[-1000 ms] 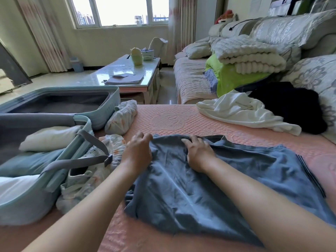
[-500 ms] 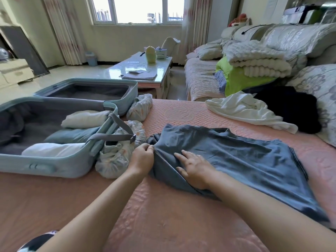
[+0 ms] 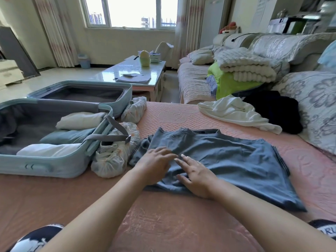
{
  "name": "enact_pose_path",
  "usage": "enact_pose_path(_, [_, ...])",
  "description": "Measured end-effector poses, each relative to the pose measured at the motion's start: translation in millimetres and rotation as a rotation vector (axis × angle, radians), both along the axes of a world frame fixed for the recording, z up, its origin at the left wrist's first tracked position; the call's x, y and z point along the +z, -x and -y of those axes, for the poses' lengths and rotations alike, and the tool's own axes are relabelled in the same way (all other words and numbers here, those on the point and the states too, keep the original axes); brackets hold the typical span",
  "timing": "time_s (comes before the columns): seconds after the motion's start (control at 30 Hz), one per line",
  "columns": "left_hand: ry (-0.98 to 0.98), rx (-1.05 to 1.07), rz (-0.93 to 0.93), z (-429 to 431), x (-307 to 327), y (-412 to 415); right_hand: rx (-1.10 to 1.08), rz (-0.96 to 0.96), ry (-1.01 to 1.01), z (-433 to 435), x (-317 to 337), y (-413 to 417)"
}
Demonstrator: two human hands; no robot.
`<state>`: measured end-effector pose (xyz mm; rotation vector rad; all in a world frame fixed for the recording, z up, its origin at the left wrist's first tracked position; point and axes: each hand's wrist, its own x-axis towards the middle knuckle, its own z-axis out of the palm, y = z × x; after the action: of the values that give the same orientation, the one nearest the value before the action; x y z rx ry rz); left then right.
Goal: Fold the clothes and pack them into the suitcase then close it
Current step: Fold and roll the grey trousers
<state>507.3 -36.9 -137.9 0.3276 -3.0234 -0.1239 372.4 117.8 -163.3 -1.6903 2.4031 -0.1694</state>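
A grey-blue T-shirt [image 3: 227, 159] lies spread on the pink bed cover, collar away from me. My left hand [image 3: 154, 163] lies flat on its left part with fingers straight. My right hand [image 3: 196, 172] presses flat beside it, fingers pointing left, fingertips close to the left hand. The pale blue suitcase [image 3: 41, 167] lies open at the left, with three folded clothes inside: cream, teal and white. A white garment [image 3: 234, 111] and a black garment [image 3: 276, 110] lie unfolded at the far right of the bed.
Two patterned cloth bundles [image 3: 112, 157] [image 3: 134, 109] sit between the suitcase and the shirt. A grey strap [image 3: 109, 137] hangs over the suitcase rim. A sofa with folded blankets [image 3: 245, 66] and a floral cushion [image 3: 316, 106] stands at the right. A glass coffee table [image 3: 138, 75] stands behind.
My hands let go of the shirt's left edge and now lie flat on it. The shirt's left side lies folded over, and the view has pulled back and up.
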Motion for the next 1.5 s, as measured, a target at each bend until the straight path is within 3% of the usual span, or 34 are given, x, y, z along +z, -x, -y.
enact_pose_path(0.07, [-0.056,0.183,0.349,0,-13,0,-0.064,-0.032,-0.059,-8,-3,11])
enact_pose_path(0.13, [-0.130,0.363,0.567,-1,-12,2,-0.155,-0.045,-0.172,-24,-5,30])
enact_pose_path(0.3, [0.078,0.485,0.759,-23,15,26,-0.349,-0.067,-0.273,-78,-7,74])
enact_pose_path(0.37, [0.233,0.447,0.721,-35,17,39,-0.386,-0.059,-0.250,-97,-5,84])
enact_pose_path(0.43, [0.278,0.322,0.528,-49,10,57,-0.420,-0.057,-0.182,-116,-3,94])
enact_pose_path(0.5, [0.132,0.146,0.249,-72,-1,79,-0.480,-0.134,-0.083,-134,1,105])
enact_pose_path(0.57, [-0.019,-0.017,0.106,-105,-8,101,-0.620,-0.302,-0.055,-153,9,115])
enact_pose_path(0.67, [-0.081,-0.133,0.128,-150,-14,129,-0.870,-0.362,-0.179,-183,19,120])
enact_pose_path(0.83, [-0.084,-0.106,0.255,-191,-40,148,-0.758,-0.239,-0.113,-214,3,133])
enact_pose_path(0.97, [-0.066,-0.097,0.346,-199,-38,152,-0.822,-0.151,-0.151,-219,8,147])
enact_pose_path(1.2, [-0.045,-0.358,0.062,-241,-9,186,-0.940,-0.072,0.088,-213,31,205])
enact_pose_path(1.37, [-0.033,-0.378,0.173,-287,-10,205,-0.984,0.068,0.002,-201,19,222])
enact_pose_path(1.5, [-0.171,-0.345,0.054,-274,-15,211,-0.960,0.198,0.073,-197,17,228])
